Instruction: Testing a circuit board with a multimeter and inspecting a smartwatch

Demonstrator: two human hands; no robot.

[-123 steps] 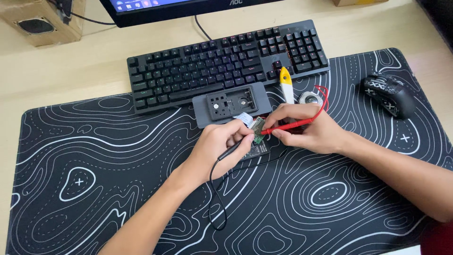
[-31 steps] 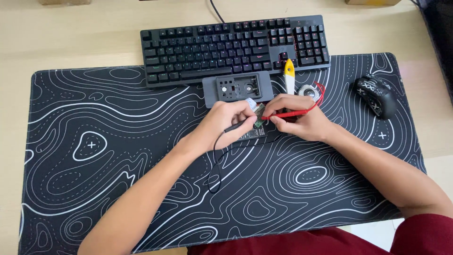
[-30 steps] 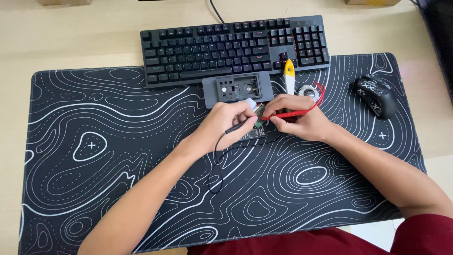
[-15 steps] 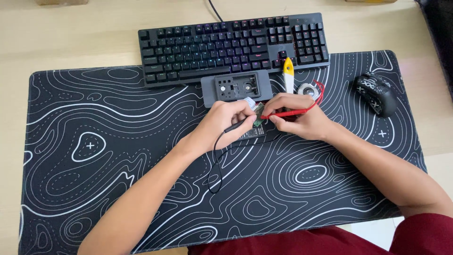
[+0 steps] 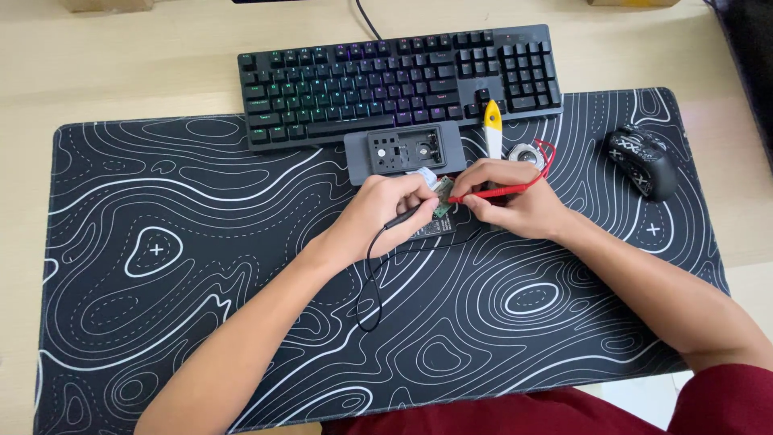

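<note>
the left hand point(image 5: 385, 211) is pinching a black probe point(image 5: 400, 219) and the right hand point(image 5: 515, 205) a red probe point(image 5: 491, 192), pen-style so both tips are meeting on the small green board point(image 5: 444, 196) lying mid-mat point(image 5: 161, 266), at 6 o'clock of the keyboard point(image 5: 398, 80).

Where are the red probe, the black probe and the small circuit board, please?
red probe point(image 5: 491, 193): head view, point on the middle of its red shaft.
black probe point(image 5: 400, 219): head view, point on its black handle below the left hand's fingers.
small circuit board point(image 5: 444, 201): head view, point on its green face between the hands.
</note>
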